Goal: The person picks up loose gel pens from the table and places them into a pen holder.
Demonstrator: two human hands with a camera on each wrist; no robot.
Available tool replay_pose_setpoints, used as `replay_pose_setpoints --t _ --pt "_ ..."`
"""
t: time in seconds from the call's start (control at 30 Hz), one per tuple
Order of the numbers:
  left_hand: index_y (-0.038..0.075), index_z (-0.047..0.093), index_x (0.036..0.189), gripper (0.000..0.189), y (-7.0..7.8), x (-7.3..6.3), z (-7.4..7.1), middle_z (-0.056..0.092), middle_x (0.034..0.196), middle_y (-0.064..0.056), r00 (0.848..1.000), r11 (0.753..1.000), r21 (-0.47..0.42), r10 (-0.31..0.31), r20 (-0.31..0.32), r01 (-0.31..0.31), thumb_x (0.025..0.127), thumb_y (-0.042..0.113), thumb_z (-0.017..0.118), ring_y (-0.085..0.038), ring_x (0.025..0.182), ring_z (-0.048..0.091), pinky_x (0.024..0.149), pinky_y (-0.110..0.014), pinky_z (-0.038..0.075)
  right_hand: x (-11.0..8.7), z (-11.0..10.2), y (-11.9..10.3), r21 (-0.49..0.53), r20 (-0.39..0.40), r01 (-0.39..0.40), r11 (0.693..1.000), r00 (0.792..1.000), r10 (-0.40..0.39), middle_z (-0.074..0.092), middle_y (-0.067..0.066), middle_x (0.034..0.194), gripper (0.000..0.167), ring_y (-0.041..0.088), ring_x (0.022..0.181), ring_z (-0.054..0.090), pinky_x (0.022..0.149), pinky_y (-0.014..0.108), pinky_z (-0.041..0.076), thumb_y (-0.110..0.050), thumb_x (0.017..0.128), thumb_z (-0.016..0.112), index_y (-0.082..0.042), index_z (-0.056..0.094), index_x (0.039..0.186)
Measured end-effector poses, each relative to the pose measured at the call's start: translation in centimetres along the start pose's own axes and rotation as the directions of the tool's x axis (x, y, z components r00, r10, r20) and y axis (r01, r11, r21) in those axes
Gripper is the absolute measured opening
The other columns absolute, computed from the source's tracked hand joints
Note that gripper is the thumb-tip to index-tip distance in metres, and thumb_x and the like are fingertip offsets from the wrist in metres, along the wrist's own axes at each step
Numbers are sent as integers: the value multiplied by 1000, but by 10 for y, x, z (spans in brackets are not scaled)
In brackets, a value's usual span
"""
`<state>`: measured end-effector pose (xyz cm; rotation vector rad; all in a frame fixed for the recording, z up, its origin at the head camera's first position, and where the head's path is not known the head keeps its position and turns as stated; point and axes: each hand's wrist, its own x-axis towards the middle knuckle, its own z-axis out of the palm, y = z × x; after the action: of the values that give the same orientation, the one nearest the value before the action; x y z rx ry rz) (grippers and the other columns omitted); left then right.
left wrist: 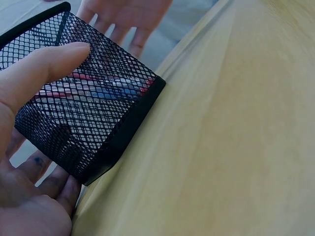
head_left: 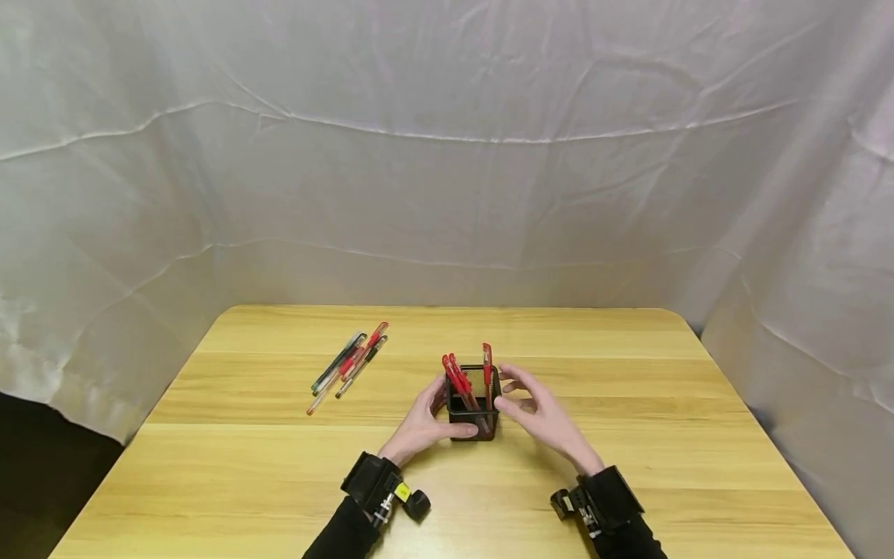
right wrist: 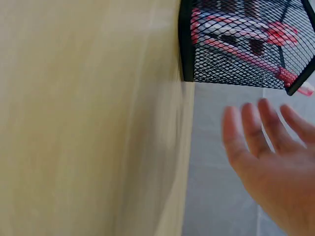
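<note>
A black mesh pen holder [head_left: 461, 418] stands upright on the table, with several red-capped pens [head_left: 487, 365] leaning inside it. My left hand [head_left: 422, 425] grips the holder from its left side. In the left wrist view, the thumb lies across the mesh wall [left wrist: 113, 123] while the other fingers are round the far side and base. On the right of the holder is my right hand [head_left: 541, 415], fingers spread and slightly bent. The right wrist view shows that hand [right wrist: 275, 152] apart from the mesh, holding nothing.
Several loose pens [head_left: 349, 365], with red, green and black parts, lie in a pile left of the holder. The wooden table [head_left: 628, 388] has a pale cloth curtain [head_left: 454, 194] behind it and at both sides.
</note>
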<state>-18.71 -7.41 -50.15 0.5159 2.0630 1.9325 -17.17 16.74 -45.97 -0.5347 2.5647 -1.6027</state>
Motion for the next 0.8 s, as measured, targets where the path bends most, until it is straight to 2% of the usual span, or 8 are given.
replay_pose_setpoints --t 0.07,0.13,0.2,0.3,0.43,0.6,0.7,0.8 --pt "22 39 155 89 0 0 0 49 155 -6 1000 1000 2 20 8 -20 80 20 87 -25 147 40 125 -54 25 -1 -1 2 3 93 -41 999 995 41 42 24 154 77 38 127 56 106 49 51 -26 94 71 -8 30 157" --pt "23 38 155 88 -1 1 0 47 156 -7 999 999 6 44 19 -44 81 19 85 -25 149 38 125 -54 24 -1 -1 4 -22 152 -75 997 985 78 32 25 160 90 44 131 53 107 61 46 -30 90 76 -12 22 161" --pt "22 37 156 87 -1 1 0 44 159 -8 997 997 13 73 29 -73 82 20 84 -25 151 35 126 -54 22 0 1 6 -37 178 -101 994 978 106 28 26 162 101 47 134 49 109 66 42 -34 86 80 -14 17 162" --pt "30 36 156 87 -1 2 0 39 162 -6 996 996 23 87 38 -88 83 21 83 -22 153 30 127 -52 20 3 3 9 -33 185 -119 992 975 123 27 24 163 107 49 139 44 111 70 37 -37 83 83 -16 14 162" --pt "30 31 158 91 -1 1 0 40 162 -5 998 998 28 60 26 -61 84 22 82 -23 152 32 127 -52 21 6 3 13 44 183 -114 993 978 104 26 21 165 108 48 145 36 117 69 30 -32 81 85 -16 15 162" --pt "16 19 162 101 -1 0 1 39 161 -14 1000 1000 -19 -2 -6 2 82 15 81 -33 152 33 126 -58 16 10 6 15 106 178 -86 991 982 67 24 16 167 103 47 148 31 118 72 23 -28 82 85 -20 20 161" --pt "15 18 162 103 1 -1 2 36 162 -17 1000 999 -42 -28 -11 27 80 12 81 -34 152 31 126 -60 14 12 9 15 147 168 -76 986 984 51 31 13 165 97 45 149 31 119 72 19 -25 82 84 -23 26 160" --pt "17 18 161 103 2 -1 2 35 162 -17 1000 998 -54 -22 0 22 79 9 80 -36 151 32 125 -63 12 14 11 15 198 156 -65 978 987 34 40 13 160 90 41 149 32 122 67 19 -21 83 83 -19 32 157"
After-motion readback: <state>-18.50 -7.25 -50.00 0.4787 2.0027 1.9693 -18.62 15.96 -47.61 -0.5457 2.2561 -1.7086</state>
